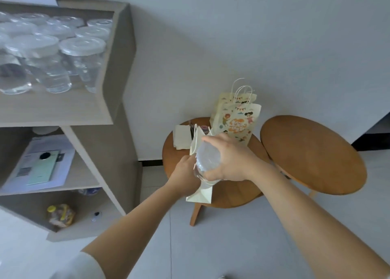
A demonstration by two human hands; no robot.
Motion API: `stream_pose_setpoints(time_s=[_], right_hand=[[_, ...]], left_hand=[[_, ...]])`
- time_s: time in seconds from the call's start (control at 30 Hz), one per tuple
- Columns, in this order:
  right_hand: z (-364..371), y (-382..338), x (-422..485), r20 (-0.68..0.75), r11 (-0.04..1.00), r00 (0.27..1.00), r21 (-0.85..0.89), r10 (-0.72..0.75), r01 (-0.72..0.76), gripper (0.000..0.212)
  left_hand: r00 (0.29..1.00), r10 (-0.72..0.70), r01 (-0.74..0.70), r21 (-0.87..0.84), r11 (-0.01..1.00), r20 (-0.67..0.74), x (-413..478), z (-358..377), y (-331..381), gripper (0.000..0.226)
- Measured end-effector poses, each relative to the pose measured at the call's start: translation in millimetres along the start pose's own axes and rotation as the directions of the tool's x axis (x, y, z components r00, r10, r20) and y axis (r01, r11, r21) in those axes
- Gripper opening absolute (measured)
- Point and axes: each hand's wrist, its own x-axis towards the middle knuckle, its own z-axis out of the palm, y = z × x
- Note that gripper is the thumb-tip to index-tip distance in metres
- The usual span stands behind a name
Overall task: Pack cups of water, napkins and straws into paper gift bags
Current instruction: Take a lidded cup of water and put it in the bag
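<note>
While the right hand [229, 159] grips a clear lidded plastic cup of water [207, 160] at the mouth of a cream paper gift bag [200, 193], the left hand [183, 173] holds its rim. White napkins [182, 137] on the round wooden counter [234, 192] and shelved cups [82, 54] await packing; the task looks to be at an early stage.

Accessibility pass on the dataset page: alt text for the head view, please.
The right hand holds a clear cup at the mouth of a white paper bag that the left hand holds on a round wooden table. Printed gift bags and napkins sit behind; lidded cups fill a shelf at left.
</note>
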Motion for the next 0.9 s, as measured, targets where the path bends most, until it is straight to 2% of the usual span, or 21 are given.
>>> stream_pose_setpoints(time_s=[0.07, 0.17, 0.23, 0.3, 0.37, 0.47, 0.6, 0.67, 0.77, 0.9], right_hand=[[-5.5, 27.4, 5.6, -0.004, 1.0, 1.0, -0.015, -0.008, 0.008, 0.092], [-14.8, 60.2, 14.2, -0.006, 0.999, 0.999, -0.002, -0.039, 0.039, 0.091], [-20.5, 75.5, 20.2, 0.0, 0.997, 0.997, 0.011, -0.073, 0.073, 0.091], [-24.8, 86.3, 25.9, 0.004, 0.994, 0.994, 0.009, -0.107, 0.107, 0.091], [-27.9, 92.9, 30.4, 0.001, 0.992, 0.992, 0.011, -0.129, 0.129, 0.09], [-34.6, 106.3, 38.7, 0.016, 0.989, 0.989, 0.018, -0.15, 0.15, 0.091], [-39.5, 117.7, 51.4, 0.036, 0.986, 0.985, 0.003, -0.168, 0.168, 0.092], [-41.5, 122.2, 58.2, 0.051, 0.986, 0.985, 0.008, -0.166, 0.166, 0.092], [-53.6, 129.7, 70.4, 0.033, 0.989, 0.991, 0.063, -0.133, 0.131, 0.093], [-77.1, 133.3, 96.6, -0.04, 0.987, 0.993, 0.118, -0.107, 0.111, 0.092]], left_hand=[[0.985, -0.129, 0.136, 0.06, 0.989, -0.116, 21.8, 21.6, 5.8, 0.033], [0.885, -0.391, 0.428, 0.109, 0.897, -0.251, 45.9, 37.2, 17.0, 0.04], [0.804, -0.536, 0.572, 0.088, 0.815, -0.258, 60.9, 41.6, 24.2, 0.037], [0.703, -0.676, 0.693, -0.005, 0.721, -0.221, 76.3, 45.6, 26.5, 0.04], [0.63, -0.753, 0.75, -0.103, 0.653, -0.191, 87.4, 50.3, 24.0, 0.042], [0.563, -0.815, 0.77, -0.27, 0.578, -0.136, 101.2, 64.8, 19.9, 0.049], [0.449, -0.894, 0.762, -0.522, 0.382, 0.002, 112.8, 78.7, 16.3, 0.065], [0.466, -0.884, 0.747, -0.524, 0.41, -0.027, 115.9, 83.1, 13.6, 0.061], [0.533, -0.837, 0.746, -0.4, 0.533, -0.121, 117.4, 81.6, 5.8, 0.051], [0.635, -0.769, 0.732, -0.258, 0.63, -0.078, 121.4, 62.8, -8.5, 0.065]])
